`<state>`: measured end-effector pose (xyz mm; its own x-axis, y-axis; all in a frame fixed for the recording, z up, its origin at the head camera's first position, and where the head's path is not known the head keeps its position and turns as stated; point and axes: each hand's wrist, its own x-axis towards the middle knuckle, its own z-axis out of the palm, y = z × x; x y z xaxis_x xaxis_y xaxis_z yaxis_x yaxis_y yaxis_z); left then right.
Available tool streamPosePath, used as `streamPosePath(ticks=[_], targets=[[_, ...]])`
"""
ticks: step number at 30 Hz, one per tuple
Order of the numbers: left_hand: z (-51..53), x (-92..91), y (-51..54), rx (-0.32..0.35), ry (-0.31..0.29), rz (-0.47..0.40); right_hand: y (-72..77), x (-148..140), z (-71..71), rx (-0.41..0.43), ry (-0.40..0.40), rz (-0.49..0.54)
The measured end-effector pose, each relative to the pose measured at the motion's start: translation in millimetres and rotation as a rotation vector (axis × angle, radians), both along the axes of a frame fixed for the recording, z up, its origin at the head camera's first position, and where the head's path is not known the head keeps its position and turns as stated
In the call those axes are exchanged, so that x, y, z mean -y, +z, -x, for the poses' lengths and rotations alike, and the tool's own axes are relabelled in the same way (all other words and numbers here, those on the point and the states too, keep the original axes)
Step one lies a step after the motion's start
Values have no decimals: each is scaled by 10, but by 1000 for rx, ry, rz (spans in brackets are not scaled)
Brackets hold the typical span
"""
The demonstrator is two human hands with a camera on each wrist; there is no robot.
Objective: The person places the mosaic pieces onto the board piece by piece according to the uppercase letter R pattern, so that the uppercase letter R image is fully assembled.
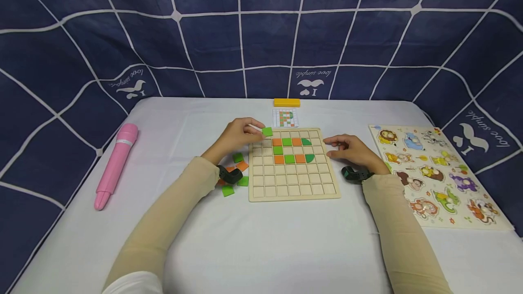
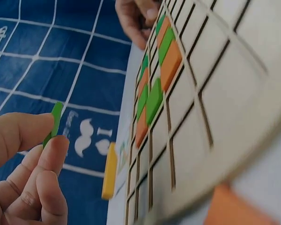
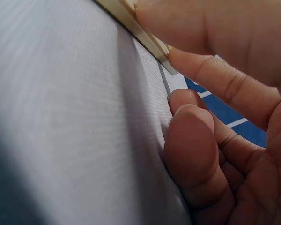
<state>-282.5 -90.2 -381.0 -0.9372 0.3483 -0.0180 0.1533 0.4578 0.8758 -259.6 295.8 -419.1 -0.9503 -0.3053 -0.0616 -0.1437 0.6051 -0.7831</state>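
Observation:
Between thumb and fingertips, my left hand (image 1: 241, 133) pinches a green square tile (image 1: 267, 131) above the upper left of the wooden grid board (image 1: 294, 190). The left wrist view shows that green tile (image 2: 56, 117) edge-on, apart from the board. Orange and green squares fill some cells, with dark green rounded pieces (image 1: 309, 158) at two row ends. At the board's right edge, my right hand (image 1: 350, 149) rests with thumb and index finger touching the rim (image 3: 154, 47), its other fingers bent loosely. A pattern card (image 1: 285, 118) with an orange and green letter lies behind the board.
Loose green tiles (image 1: 228, 190) and orange tiles (image 1: 242, 166) lie left of the board, partly under my left wrist. A yellow block (image 1: 287, 102) sits behind the card. A pink marker-shaped object (image 1: 117, 167) lies far left; an animal puzzle board (image 1: 439, 176) is at right.

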Motion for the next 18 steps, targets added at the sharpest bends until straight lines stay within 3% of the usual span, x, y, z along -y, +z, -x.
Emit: streamPosePath(ticks=[8, 18], targets=[[-50, -405, -34, 10, -58, -6, 17, 15, -13, 5, -1, 4], [-40, -793, -70, 36, -69, 71, 23, 7, -16, 1, 5, 5]])
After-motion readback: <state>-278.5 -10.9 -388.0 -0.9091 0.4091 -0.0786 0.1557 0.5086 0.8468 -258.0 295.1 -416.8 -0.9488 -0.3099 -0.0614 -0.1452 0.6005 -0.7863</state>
